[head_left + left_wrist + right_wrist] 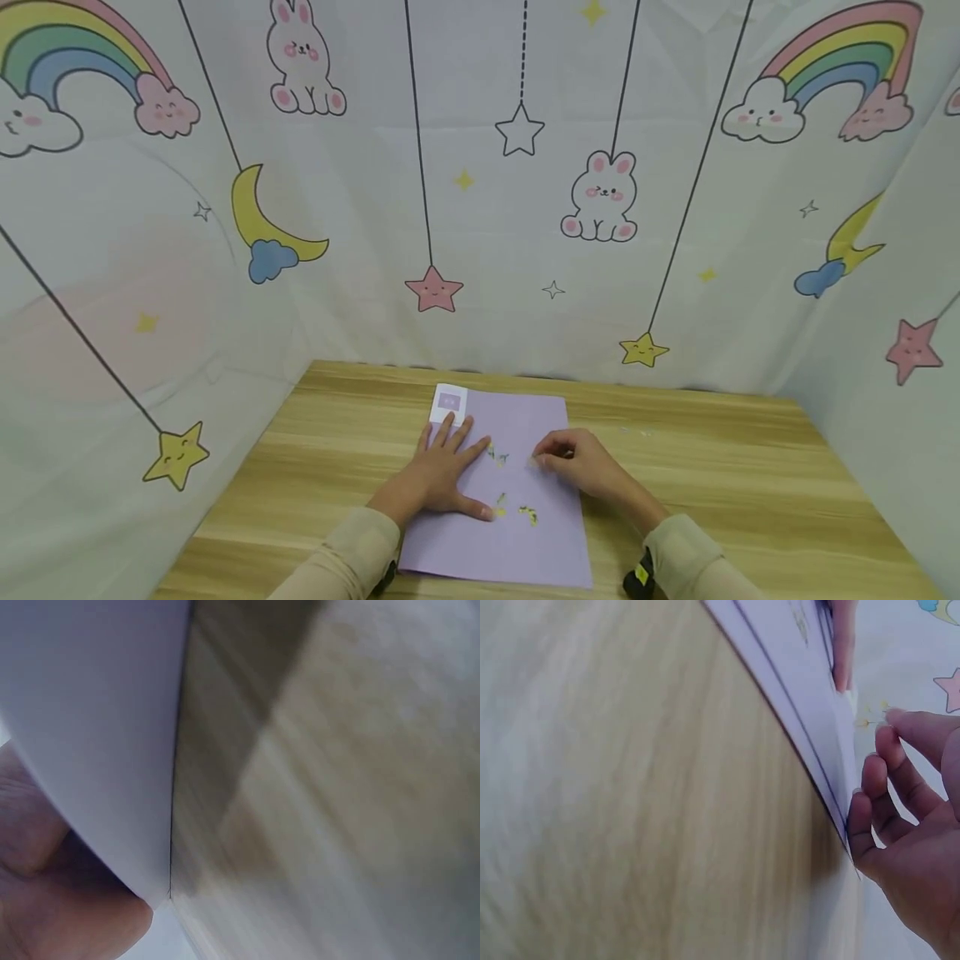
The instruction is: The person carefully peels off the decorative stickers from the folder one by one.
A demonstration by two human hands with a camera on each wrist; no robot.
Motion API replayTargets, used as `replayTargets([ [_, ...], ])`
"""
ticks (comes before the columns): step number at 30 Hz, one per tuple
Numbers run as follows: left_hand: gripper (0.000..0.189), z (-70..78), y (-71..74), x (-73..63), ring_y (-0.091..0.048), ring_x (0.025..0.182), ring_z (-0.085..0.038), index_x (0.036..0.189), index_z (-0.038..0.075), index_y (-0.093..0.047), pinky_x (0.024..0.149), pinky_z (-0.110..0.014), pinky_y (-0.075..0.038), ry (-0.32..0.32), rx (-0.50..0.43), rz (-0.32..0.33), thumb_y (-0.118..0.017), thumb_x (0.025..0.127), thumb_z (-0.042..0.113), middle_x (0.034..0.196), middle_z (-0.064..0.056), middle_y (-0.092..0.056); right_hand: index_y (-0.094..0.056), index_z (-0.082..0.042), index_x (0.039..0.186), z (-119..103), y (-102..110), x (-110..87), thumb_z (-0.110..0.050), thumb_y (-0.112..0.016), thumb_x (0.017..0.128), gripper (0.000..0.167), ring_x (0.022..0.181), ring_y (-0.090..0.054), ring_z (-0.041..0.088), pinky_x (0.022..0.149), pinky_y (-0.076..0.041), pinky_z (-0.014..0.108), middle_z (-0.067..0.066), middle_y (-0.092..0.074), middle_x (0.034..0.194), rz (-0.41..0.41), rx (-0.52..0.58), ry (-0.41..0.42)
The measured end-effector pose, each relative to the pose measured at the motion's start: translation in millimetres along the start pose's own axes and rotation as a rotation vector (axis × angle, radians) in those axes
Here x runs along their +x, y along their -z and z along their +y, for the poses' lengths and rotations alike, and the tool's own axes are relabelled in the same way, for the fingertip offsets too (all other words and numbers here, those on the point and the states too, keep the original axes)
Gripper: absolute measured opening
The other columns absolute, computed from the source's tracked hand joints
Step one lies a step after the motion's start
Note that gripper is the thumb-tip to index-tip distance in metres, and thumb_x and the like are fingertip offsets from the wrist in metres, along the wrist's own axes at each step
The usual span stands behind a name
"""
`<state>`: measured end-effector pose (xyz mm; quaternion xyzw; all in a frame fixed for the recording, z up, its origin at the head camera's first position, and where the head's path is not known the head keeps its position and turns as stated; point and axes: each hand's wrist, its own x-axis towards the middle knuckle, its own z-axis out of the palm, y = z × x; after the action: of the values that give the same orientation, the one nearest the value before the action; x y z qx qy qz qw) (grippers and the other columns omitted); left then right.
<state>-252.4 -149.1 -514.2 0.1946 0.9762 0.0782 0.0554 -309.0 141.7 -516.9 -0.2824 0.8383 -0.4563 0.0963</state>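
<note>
My left hand [438, 479] lies flat with spread fingers on a pale purple booklet [525, 554], its fingertips by a white label [460, 393] at the top left corner. Yellow and green sticker patterns [528, 514] dot the middle of the cover, beside the left thumb and forefinger. Over the booklet's right side, my right hand [585, 467] pinches a small clear sticker with yellow marks [865, 722] between thumb and forefinger. Its other fingers are bent, the little finger near the booklet's edge in the right wrist view. The left wrist view has the booklet's edge [112, 712] covering part of the hand.
The booklet lies on a wood-grain table [712, 475]. Tiny clear scraps [637, 432] rest on the tabletop to the right. A white cloth [495, 217] printed with stars, bunnies and rainbows hangs behind and on both sides.
</note>
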Motion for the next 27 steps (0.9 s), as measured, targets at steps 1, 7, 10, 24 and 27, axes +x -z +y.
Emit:
replayTargets([
  [1,0.118,0.1,-0.1,-0.4,-0.009,0.16,-0.048,0.166,0.023,-0.039,0.125,-0.069,-0.007,0.001,0.002,0.001,-0.075,0.073,0.086,0.175,-0.017,-0.02,-0.08,-0.011,0.102,0,0,-0.3,-0.015,-0.073,0.101,0.008,0.087,-0.062,0.017,0.073,-0.053,0.028,-0.002,-0.071,0.096,-0.003,0.006,0.006],
  [7,0.116,-0.7,-0.3,-0.3,-0.009,0.16,-0.05,0.165,0.022,-0.04,0.124,-0.07,-0.007,-0.014,-0.023,0.025,-0.077,0.074,0.083,0.175,-0.019,-0.021,-0.081,-0.01,0.101,-2,0,-2.5,-0.014,-0.076,0.1,0.007,0.085,-0.064,0.016,0.072,-0.054,0.027,-0.002,-0.073,0.097,0.024,0.018,0.0],
  [10,0.116,-1.0,-0.9,0.4,-0.009,0.16,-0.05,0.165,0.022,-0.041,0.124,-0.071,-0.007,-0.018,-0.032,0.035,-0.078,0.074,0.082,0.174,-0.019,-0.021,-0.082,-0.011,0.102,-6,3,-3.6,-0.019,-0.077,0.099,0.01,0.085,-0.064,0.016,0.071,-0.054,0.027,-0.002,-0.074,0.099,0.06,0.026,-0.025],
  [24,0.116,-1.1,1.4,-1.1,-0.008,0.16,-0.05,0.165,0.022,-0.041,0.124,-0.07,-0.007,-0.014,-0.029,0.025,-0.078,0.074,0.081,0.174,-0.019,-0.021,-0.079,-0.008,0.112,-9,25,-10.6,-0.008,-0.075,0.099,0.013,0.092,-0.066,0.018,0.078,-0.055,0.025,0.004,-0.076,0.108,0.198,0.01,-0.049],
  [27,0.115,-0.8,2.5,-1.1,-0.008,0.16,-0.05,0.165,0.021,-0.041,0.124,-0.07,-0.007,-0.015,-0.026,0.024,-0.078,0.074,0.081,0.174,-0.02,-0.021,-0.078,-0.007,0.111,-6,28,-12.6,-0.007,-0.076,0.099,0.012,0.09,-0.066,0.018,0.077,-0.055,0.025,0.004,-0.075,0.104,0.228,0.014,-0.053],
])
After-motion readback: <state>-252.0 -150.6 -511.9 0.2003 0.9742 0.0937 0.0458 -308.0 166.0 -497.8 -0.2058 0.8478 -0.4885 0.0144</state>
